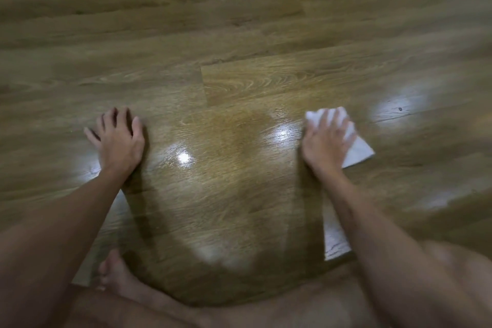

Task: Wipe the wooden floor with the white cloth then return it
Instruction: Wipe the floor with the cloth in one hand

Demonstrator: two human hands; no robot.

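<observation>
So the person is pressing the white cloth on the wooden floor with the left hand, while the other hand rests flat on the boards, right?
Not quite: the head view shows the right hand pressing the white cloth on the wooden floor. The left hand is the one that rests flat on the boards.

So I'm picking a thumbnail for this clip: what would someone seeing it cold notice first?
Probably the white cloth, the brightest object, at right of centre under the right hand, whose spread fingers press it flat on the wooden floor. Next, the left hand braced flat on the bare boards at left. Glossy light reflections lie between and around both hands, and a bare foot shows at the bottom left.
</observation>
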